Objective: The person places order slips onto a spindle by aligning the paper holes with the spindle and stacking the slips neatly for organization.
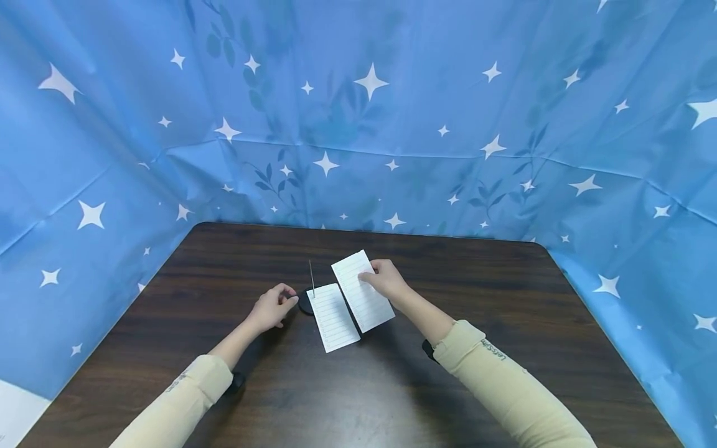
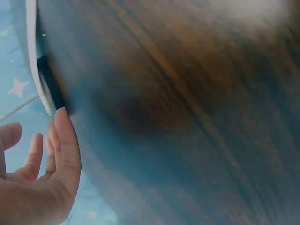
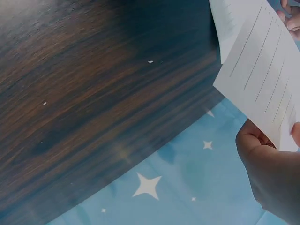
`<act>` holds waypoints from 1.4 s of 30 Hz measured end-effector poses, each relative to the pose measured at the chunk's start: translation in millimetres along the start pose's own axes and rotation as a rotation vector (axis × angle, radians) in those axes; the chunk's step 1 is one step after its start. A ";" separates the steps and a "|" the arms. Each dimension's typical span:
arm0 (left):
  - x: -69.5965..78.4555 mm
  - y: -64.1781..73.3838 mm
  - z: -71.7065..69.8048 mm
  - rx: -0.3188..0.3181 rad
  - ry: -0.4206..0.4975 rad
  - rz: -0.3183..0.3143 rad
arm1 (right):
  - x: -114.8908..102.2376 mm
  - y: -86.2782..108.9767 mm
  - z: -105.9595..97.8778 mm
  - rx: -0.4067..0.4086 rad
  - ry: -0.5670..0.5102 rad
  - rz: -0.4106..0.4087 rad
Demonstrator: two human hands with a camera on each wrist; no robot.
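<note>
A thin upright metal spike (image 1: 311, 274) rises from a round black base (image 1: 304, 303). One white lined paper slip (image 1: 334, 318) lies at the spike, its upper left corner by the rod; whether it is pierced I cannot tell. My right hand (image 1: 386, 281) pinches a second lined slip (image 1: 358, 289) between thumb and fingers, tilted above the first slip's right side. The right wrist view shows my thumb on this held slip (image 3: 262, 75). My left hand (image 1: 272, 306) is beside the base, fingers loosely bent and holding nothing; contact with the base is unclear.
The dark wood-grain table (image 1: 476, 373) spreads out around both hands. Behind and beside it hangs a blue curtain (image 1: 336, 124) with white stars. A white surface (image 1: 19, 414) shows at the lower left corner.
</note>
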State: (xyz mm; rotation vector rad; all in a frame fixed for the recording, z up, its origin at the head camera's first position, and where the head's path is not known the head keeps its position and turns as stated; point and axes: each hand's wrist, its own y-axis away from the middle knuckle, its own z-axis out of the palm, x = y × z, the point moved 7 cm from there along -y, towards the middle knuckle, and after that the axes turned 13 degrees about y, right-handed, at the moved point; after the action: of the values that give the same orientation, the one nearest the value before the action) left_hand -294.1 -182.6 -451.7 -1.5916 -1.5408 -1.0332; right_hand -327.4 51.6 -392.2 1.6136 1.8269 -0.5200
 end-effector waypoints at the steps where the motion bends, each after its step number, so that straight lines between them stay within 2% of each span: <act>1: 2.3 1.4 -1.9 0.014 0.007 0.012 | -1.6 0.0 1.4 -0.002 -0.015 -0.002; 9: 29.3 1.7 -21.0 0.181 0.099 0.136 | -14.6 -2.7 10.7 -0.012 -0.130 -0.010; 14: 45.6 3.4 -25.6 0.240 0.150 0.186 | -20.8 -7.3 16.6 -0.021 -0.191 0.005; 18: 52.9 1.6 -25.9 0.273 0.183 0.196 | -24.7 -11.4 20.1 -0.023 -0.207 0.018; 34: 70.4 -11.3 -18.7 0.311 0.223 0.190 | -39.1 -22.2 25.5 -0.039 -0.234 0.036; 42: 73.2 -14.7 -15.6 0.321 0.304 0.157 | -42.0 -21.3 29.0 -0.056 -0.227 0.038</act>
State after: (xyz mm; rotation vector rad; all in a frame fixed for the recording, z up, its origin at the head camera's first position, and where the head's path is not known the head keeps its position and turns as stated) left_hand -311.4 -162.3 -380.2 -1.2482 -1.2791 -0.8461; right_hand -340.6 -1.9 -386.7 1.4848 1.6259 -0.6031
